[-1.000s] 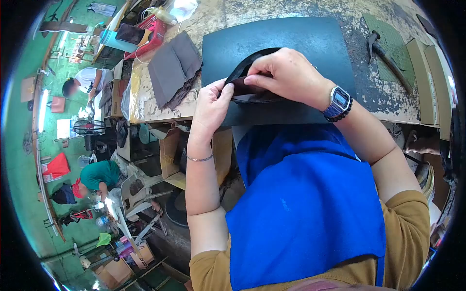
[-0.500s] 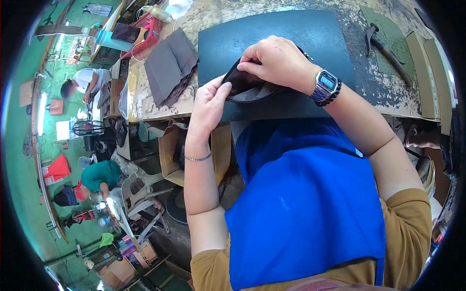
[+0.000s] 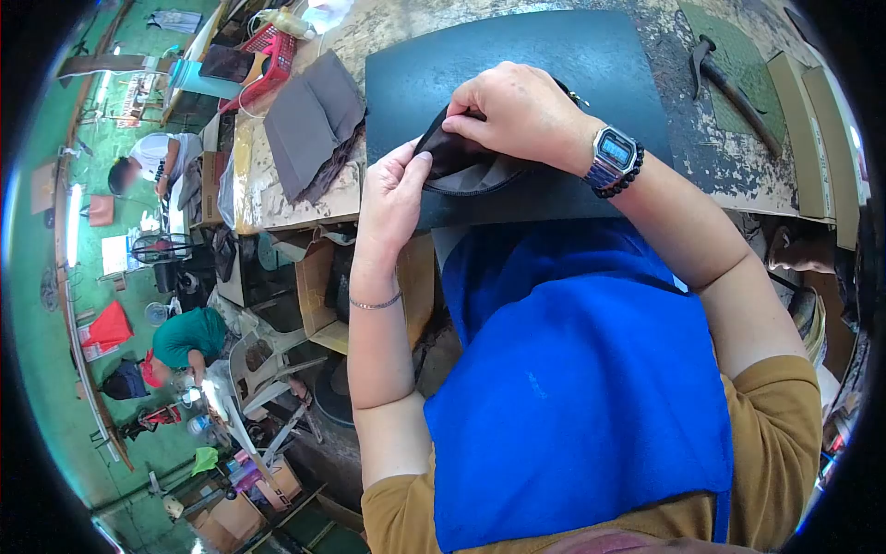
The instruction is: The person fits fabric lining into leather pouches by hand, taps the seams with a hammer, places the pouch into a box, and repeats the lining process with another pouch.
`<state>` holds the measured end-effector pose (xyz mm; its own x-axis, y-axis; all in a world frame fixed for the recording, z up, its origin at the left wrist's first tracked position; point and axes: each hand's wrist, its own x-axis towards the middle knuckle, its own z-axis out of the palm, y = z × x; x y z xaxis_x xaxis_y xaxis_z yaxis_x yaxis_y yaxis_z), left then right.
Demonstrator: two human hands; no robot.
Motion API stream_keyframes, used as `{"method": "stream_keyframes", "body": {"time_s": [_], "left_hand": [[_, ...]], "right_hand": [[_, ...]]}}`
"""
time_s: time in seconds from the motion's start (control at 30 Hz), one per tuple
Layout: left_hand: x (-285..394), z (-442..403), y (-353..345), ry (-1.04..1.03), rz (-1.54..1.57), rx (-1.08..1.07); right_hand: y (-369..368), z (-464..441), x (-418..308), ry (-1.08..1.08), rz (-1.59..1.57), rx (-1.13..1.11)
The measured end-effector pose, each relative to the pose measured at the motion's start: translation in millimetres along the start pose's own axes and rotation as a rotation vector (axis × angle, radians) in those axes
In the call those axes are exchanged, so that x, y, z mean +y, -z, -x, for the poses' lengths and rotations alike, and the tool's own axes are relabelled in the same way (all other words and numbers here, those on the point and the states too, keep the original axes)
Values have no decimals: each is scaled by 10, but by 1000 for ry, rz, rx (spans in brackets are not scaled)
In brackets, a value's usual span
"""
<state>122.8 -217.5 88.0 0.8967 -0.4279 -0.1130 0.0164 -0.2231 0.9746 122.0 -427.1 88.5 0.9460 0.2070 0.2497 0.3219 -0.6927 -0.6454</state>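
Over a dark rubbery mat (image 3: 406, 83) I hold a dark zippered pouch (image 3: 475, 180), its mouth gaping so the lining shows. My left hand (image 3: 395, 189) pinches the pouch's left end between thumb and fingers. The fingers of my right hand (image 3: 508, 106) are bent and closed on the far edge of the opening; part of the pouch is hidden beneath this hand. A small metallic piece (image 3: 577, 97) shows just beyond my right wrist.
A hammer (image 3: 734, 97) lies on a green mat (image 3: 729, 55) at right, beside cardboard pieces (image 3: 801, 138). Stacked dark sheets (image 3: 314, 125) and a red basket (image 3: 272, 65) are at left. An open cardboard box (image 3: 323, 295) stands below the table. Two people work farther left.
The view has shifted slightly, so the table and mat sit a little further left and up. Both hands keep their grip on the pouch, with hardly any movement.
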Motion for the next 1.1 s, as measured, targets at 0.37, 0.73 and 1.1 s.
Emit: {"method": "stream_keyframes", "body": {"time_s": [0.37,0.73,1.1], "left_hand": [[-7,-11,20,28,42,-50],[79,-145,12,22,-232,37],[159,-217,71,-89,-281,-65]], "right_hand": [[-14,5,-11,13,14,28],[-20,91,-46,75,56,80],[137,218,80,74,-63,130]]}}
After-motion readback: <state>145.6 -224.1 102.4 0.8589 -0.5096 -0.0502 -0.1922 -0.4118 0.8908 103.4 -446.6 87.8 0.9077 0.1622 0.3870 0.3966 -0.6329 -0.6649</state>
